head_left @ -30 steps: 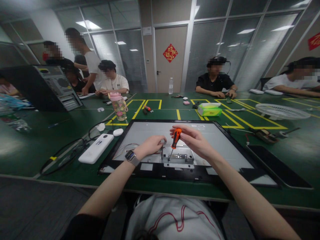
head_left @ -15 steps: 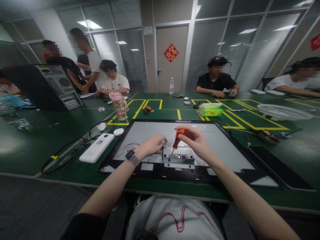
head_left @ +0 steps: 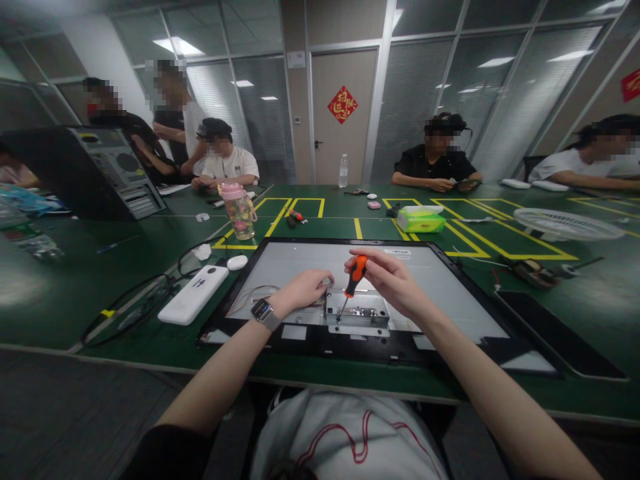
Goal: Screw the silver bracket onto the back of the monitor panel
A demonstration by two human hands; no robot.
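In my right hand (head_left: 387, 277) is a screwdriver (head_left: 357, 275) with an orange and black handle, its fingers closed round the grip. The shaft slants down to the left, and its tip meets the left part of a metal bracket (head_left: 357, 320). My left hand (head_left: 307, 290), wearing a watch, has its fingers curled at the bracket's upper left corner, holding it there. Under both hands lies a flat display panel (head_left: 450, 293), grey with a black frame. Thin wires (head_left: 250, 293) run across its left side.
Left of the panel are a white power bank (head_left: 194, 295), a small white case (head_left: 237, 262) and black cables (head_left: 145, 303). A pink-lidded bottle (head_left: 239, 210) stands behind them. To the right lie a dark flat strip (head_left: 560, 333) and a tissue pack (head_left: 421, 219). Other people sit across the table.
My right fingers have shifted on the screwdriver handle, and the handle has turned slightly. The tip stays at the bracket. My left hand keeps its place.
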